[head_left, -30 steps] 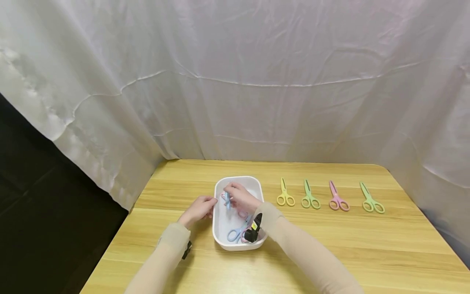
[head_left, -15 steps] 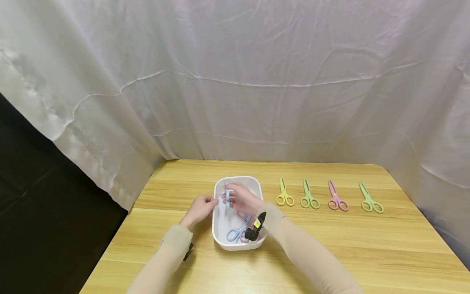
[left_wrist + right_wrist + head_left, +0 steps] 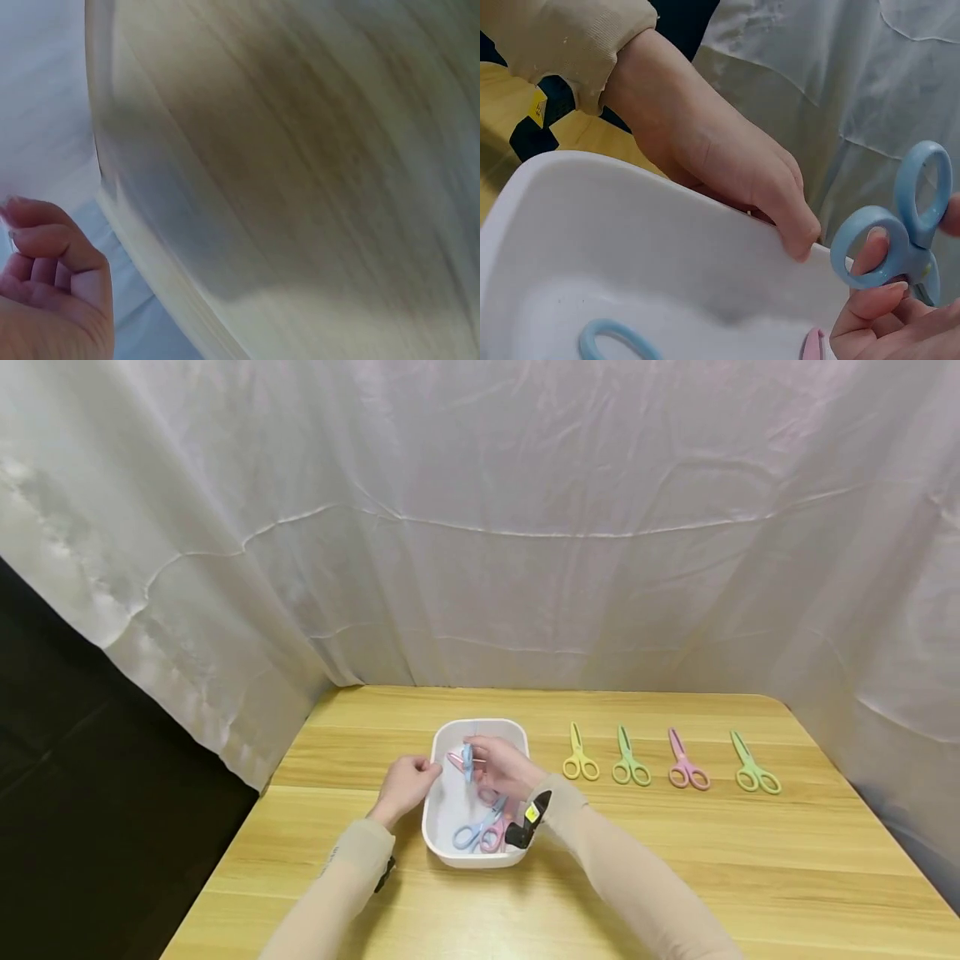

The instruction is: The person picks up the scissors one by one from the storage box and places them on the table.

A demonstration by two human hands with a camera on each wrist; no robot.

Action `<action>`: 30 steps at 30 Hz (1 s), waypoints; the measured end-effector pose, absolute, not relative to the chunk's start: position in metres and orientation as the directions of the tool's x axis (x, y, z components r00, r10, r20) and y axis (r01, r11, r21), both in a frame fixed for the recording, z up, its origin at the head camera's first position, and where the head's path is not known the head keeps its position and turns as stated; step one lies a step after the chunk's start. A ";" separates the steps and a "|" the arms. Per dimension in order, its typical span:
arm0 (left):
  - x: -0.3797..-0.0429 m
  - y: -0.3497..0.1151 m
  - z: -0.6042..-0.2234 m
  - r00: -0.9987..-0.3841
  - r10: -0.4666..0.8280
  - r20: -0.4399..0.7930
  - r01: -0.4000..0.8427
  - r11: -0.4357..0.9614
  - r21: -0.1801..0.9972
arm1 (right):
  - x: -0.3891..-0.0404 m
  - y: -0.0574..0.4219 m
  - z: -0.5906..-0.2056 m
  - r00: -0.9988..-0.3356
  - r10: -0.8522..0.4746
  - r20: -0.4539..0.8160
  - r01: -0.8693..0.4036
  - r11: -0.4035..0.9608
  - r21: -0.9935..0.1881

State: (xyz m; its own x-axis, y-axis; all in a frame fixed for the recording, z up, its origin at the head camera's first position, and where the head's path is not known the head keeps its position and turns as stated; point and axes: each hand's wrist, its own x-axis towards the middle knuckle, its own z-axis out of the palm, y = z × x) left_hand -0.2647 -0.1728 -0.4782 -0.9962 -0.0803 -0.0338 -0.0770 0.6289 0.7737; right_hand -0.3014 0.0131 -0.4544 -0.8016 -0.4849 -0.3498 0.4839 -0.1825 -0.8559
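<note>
My left hand (image 3: pixel 405 785) grips the left rim of a white plastic tub (image 3: pixel 472 862), its thumb over the edge and its fingers curled outside. Inside the tub's outline, my right hand (image 3: pixel 504 767) holds a pair of light blue scissors (image 3: pixel 911 255); the handle loops point up in the right wrist view. Below that hand lie more scissors: a blue pair (image 3: pixel 487 820) and pink ones (image 3: pixel 511 812), partly covered by the hand and wrist camera. A pink scissor tip (image 3: pixel 812 345) shows near the held pair. Only the curled left fingers (image 3: pixel 56 244) appear in the left wrist view.
On the wooden table (image 3: pixel 645 868), right of the tub, scissors lie in a spaced row: yellow (image 3: pixel 577 750), green (image 3: pixel 625 747), pink (image 3: pixel 678 752) and another green pair (image 3: pixel 744 753). A pale curtain (image 3: pixel 525 610) hangs behind the table's far edge.
The tub has shifted slightly left, its near end most. My right hand keeps the blue scissors and has turned them a little; more of the pink scissors shows beneath it.
</note>
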 end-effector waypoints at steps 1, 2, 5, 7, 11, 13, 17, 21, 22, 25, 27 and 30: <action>-0.265 -0.173 -0.479 -0.996 -0.089 -0.027 -0.078 0.635 0.769 | -0.302 0.014 -0.455 -0.806 -0.484 -0.340 0.475 -0.188 -0.860; -0.266 -0.173 -0.479 -0.995 -0.097 -0.022 -0.079 0.640 0.764 | -0.302 0.015 -0.456 -0.811 -0.482 -0.333 0.467 -0.190 -0.863; -0.268 -0.175 -0.482 -0.993 -0.119 -0.004 -0.081 0.657 0.750 | -0.302 0.018 -0.457 -0.816 -0.481 -0.322 0.460 -0.202 -0.865; -0.269 -0.175 -0.484 -0.992 -0.127 0.006 -0.081 0.666 0.742 | -0.302 0.019 -0.457 -0.816 -0.481 -0.321 0.463 -0.210 -0.861; -0.270 -0.176 -0.485 -0.991 -0.133 0.005 -0.088 0.683 0.725 | -0.302 0.023 -0.458 -0.819 -0.475 -0.321 0.456 -0.201 -0.867; -0.270 -0.175 -0.483 -0.992 -0.127 -0.007 -0.094 0.690 0.718 | -0.302 0.027 -0.458 -0.824 -0.466 -0.322 0.445 -0.183 -0.876; -0.268 -0.174 -0.478 -0.993 -0.109 -0.037 -0.104 0.699 0.708 | -0.301 0.035 -0.459 -0.840 -0.446 -0.309 0.412 -0.153 -0.898; -0.266 -0.173 -0.475 -0.994 -0.096 -0.059 -0.110 0.706 0.700 | -0.299 0.044 -0.458 -0.849 -0.445 -0.285 0.388 -0.159 -0.908; -0.266 -0.173 -0.475 -0.994 -0.092 -0.060 -0.108 0.709 0.697 | -0.299 0.047 -0.458 -0.849 -0.449 -0.280 0.385 -0.162 -0.909; -0.267 -0.173 -0.476 -0.994 -0.093 -0.061 -0.109 0.712 0.693 | -0.297 0.054 -0.456 -0.848 -0.452 -0.276 0.373 -0.139 -0.917; -0.269 -0.173 -0.477 -0.994 -0.094 -0.061 -0.110 0.711 0.694 | -0.296 0.060 -0.456 -0.846 -0.453 -0.280 0.368 -0.117 -0.922; -0.269 -0.173 -0.478 -0.993 -0.097 -0.067 -0.117 0.706 0.698 | -0.295 0.068 -0.456 -0.845 -0.454 -0.283 0.364 -0.101 -0.926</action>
